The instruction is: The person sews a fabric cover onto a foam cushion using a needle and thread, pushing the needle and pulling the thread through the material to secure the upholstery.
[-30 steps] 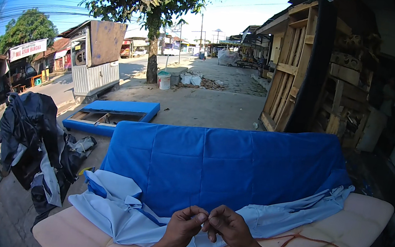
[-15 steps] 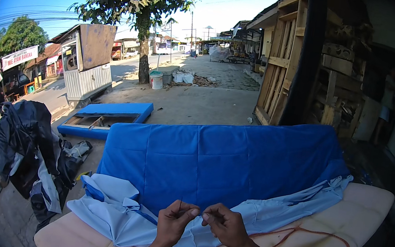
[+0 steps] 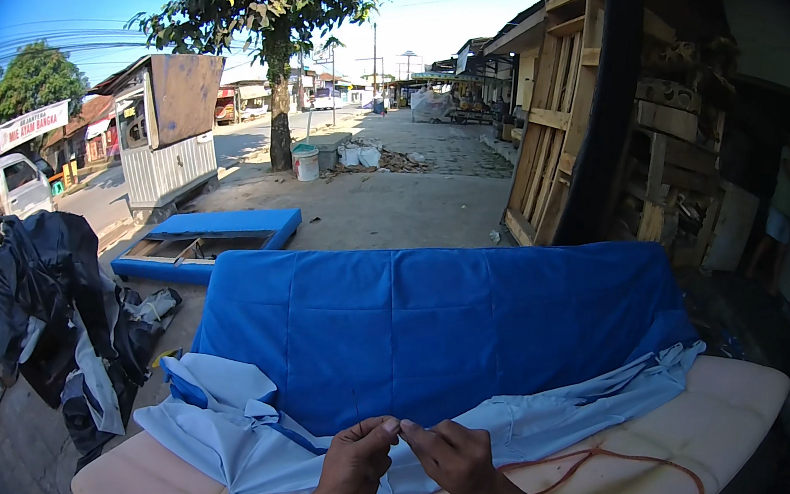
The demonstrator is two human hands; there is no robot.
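Observation:
My left hand [image 3: 357, 459] and my right hand [image 3: 456, 460] meet fingertip to fingertip above the near side of the padding. Both are pinched closed, and whatever lies between the fingers is too small to make out. Beneath them spreads pale blue fabric [image 3: 284, 461], the loose edge of a quilted blue cover [image 3: 435, 318] that rises just beyond. This fabric lies over a thick cream foam pad [image 3: 717, 434]. To the right of my right hand, a thin orange-red cord [image 3: 575, 460] curls across the foam.
Left of the foam sits a heap of black sheeting [image 3: 51, 285]. Farther off lies a blue padded frame [image 3: 242, 222]. A wooden frame [image 3: 542, 147] stands upright at right, near a person [image 3: 783, 201] in shade. Beyond are a tree [image 3: 279, 135], a bucket [image 3: 305, 167] and a kiosk [image 3: 174, 165].
My hands stay together; the left has turned and moved slightly right, while the right hand's fingers now reach flatter toward it. A white truck has come into view on the road at left.

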